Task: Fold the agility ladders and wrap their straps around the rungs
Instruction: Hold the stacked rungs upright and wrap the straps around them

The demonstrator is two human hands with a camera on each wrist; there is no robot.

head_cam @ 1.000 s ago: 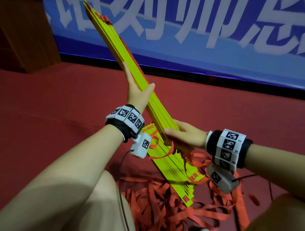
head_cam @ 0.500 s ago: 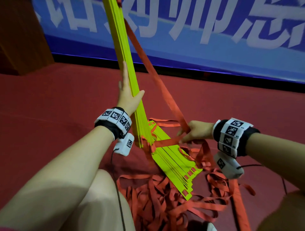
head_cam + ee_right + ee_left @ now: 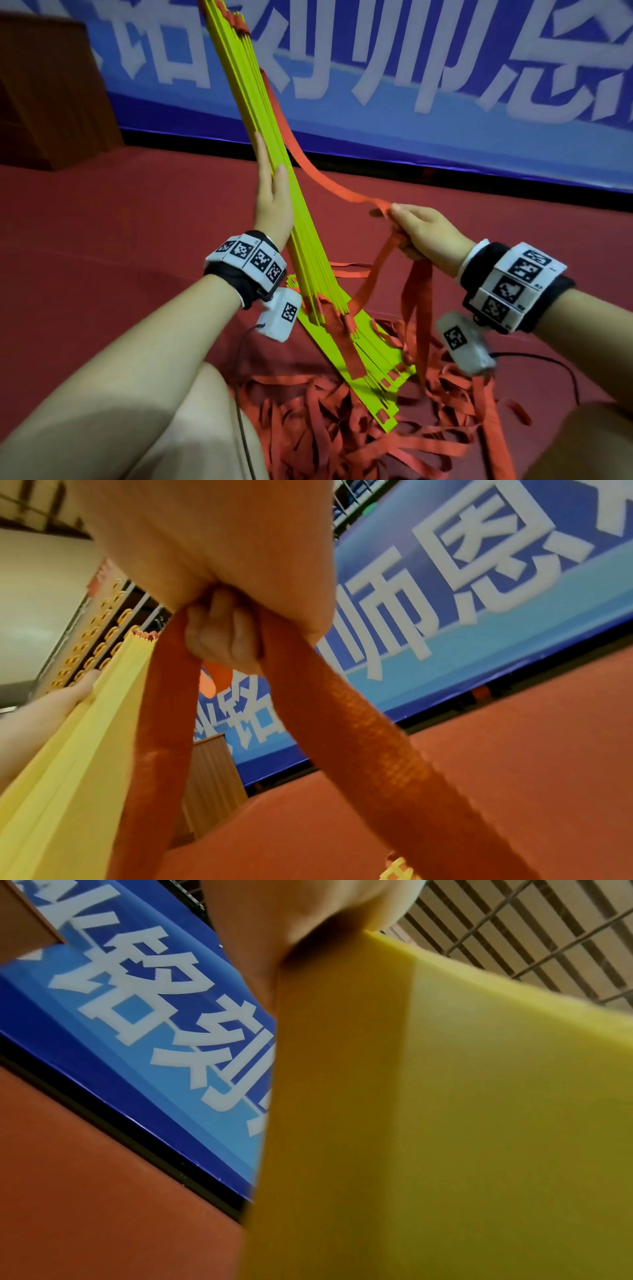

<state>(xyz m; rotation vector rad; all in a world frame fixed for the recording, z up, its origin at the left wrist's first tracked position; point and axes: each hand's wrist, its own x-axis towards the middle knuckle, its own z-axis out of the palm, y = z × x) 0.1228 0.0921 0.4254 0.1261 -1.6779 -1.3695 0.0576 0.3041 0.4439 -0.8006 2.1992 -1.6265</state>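
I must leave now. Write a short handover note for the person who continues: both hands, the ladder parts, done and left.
Left hand: flat, thumb across the edge, steadying the stack of yellow rungs, which stands tilted on the red floor.
Right hand: its grip is closed on the orange strap running from the stack's top.
Done: rungs gathered together.
Left: wrapping; no turn shows mid-stack, and many loose straps lie at the base.

Yellow rung stack point(image 3: 462, 1123) filling right half of frame, blurred, close against lens. Left hand point(image 3: 308, 912) pressing against its top edge. Blue banner point(image 3: 143, 1042) with white characters slanting across left. Red floor point(image 3: 85, 1191) lying below banner. Metal grille point(image 3: 548, 934) showing upper right.
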